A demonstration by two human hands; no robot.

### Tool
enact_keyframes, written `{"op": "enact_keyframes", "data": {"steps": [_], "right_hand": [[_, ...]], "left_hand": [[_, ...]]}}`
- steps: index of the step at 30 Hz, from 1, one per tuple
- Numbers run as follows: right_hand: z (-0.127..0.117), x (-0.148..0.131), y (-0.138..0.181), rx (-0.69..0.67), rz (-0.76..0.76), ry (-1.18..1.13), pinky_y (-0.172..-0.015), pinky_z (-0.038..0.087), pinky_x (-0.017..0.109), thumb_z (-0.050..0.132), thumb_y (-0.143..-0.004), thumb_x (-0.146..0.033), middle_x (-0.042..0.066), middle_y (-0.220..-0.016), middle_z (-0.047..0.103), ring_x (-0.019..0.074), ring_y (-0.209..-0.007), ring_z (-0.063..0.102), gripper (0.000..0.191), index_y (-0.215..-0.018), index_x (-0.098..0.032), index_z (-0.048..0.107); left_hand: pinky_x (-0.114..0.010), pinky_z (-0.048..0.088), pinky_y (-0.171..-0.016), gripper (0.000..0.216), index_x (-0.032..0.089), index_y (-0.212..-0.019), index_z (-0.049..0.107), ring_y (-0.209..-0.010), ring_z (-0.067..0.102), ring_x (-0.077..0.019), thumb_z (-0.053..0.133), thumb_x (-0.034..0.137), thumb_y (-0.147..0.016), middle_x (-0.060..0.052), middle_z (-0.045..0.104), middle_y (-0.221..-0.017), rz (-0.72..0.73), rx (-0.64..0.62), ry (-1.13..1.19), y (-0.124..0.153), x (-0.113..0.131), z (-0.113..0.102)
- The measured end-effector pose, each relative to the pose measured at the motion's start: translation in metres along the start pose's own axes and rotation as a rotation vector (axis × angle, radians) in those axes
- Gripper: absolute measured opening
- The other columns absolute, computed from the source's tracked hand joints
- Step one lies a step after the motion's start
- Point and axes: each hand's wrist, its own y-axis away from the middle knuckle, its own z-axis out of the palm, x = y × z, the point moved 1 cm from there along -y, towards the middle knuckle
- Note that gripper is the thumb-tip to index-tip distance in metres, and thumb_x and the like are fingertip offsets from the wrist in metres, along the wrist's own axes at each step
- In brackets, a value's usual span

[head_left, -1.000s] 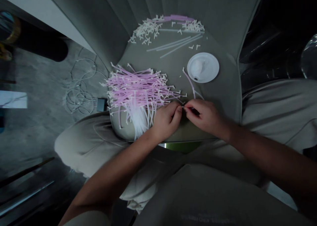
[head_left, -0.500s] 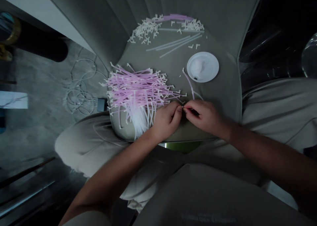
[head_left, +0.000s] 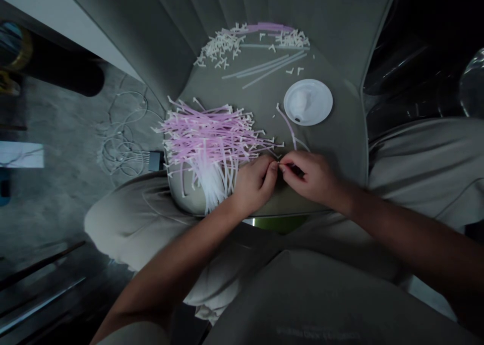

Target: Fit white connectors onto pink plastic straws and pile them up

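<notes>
My left hand (head_left: 257, 182) and my right hand (head_left: 309, 177) meet fingertip to fingertip near the front of a padded grey seat (head_left: 340, 148). Both are closed in a pinch. A tiny pale piece shows between the fingertips, too small and covered to name. Just beyond my right hand lies a thin pink tube (head_left: 286, 119) with white end fittings and a clear branch, its near part hidden by the fingers. Left of my left hand spreads a heap of pink tubes (head_left: 212, 128) with white connectors; clear tube ends (head_left: 214, 181) hang toward me.
A white round dish (head_left: 323, 105) holds a pale lump. Farther back are piles of small white connectors (head_left: 223, 45), loose clear tubes (head_left: 264, 67) and pink tubes (head_left: 270, 27). On the floor at left, thin cables (head_left: 121, 148) run to a dark box (head_left: 156, 160).
</notes>
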Motion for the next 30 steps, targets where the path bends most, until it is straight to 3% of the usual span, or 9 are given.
{"op": "enact_keyframes", "data": {"steps": [8,19,25,30], "right_hand": [[-0.0008,-0.002,-0.0019,0.016,-0.037,-0.047,-0.071,0.047,0.024,0.054,-0.092,-0.022,0.002,-0.081,0.069,0.0127,-0.075,0.063,0.009,-0.089,-0.018,0.061],[-0.0015,-0.0013,-0.0006,-0.012,-0.024,-0.07,-0.068,0.045,0.022,0.058,-0.091,-0.024,0.0,-0.08,0.067,0.0109,-0.072,0.061,0.006,-0.089,-0.018,0.06],[-0.0036,-0.0046,-0.0015,0.005,0.019,-0.046,-0.059,0.04,0.022,0.058,-0.091,-0.031,-0.002,-0.068,0.058,0.0092,-0.06,0.052,0.016,-0.082,-0.018,0.055],[-0.005,-0.0052,-0.0024,-0.007,-0.002,-0.054,-0.062,0.04,0.024,0.05,-0.095,-0.026,-0.001,-0.069,0.059,0.0103,-0.064,0.054,0.02,-0.077,-0.018,0.054]], "left_hand": [[-0.026,0.034,-0.056,0.029,0.019,-0.074,0.048,-0.06,0.046,-0.0113,0.037,0.031,-0.099,0.002,0.048,-0.063,-0.025,0.035,0.106,0.0016,-0.0015,0.0009],[-0.027,0.035,-0.058,0.033,0.019,-0.07,0.044,-0.061,0.046,-0.0114,0.034,0.032,-0.1,0.001,0.046,-0.063,-0.055,0.041,0.241,0.0047,-0.0033,0.0002],[-0.027,0.033,-0.058,0.033,0.02,-0.072,0.045,-0.059,0.044,-0.0111,0.035,0.033,-0.1,0.002,0.047,-0.062,-0.072,0.085,0.202,0.006,-0.0049,0.0022],[-0.026,0.034,-0.058,0.031,0.019,-0.074,0.049,-0.061,0.047,-0.0107,0.038,0.033,-0.099,0.001,0.051,-0.065,-0.06,0.093,0.18,0.0049,-0.0029,0.0016]]}}
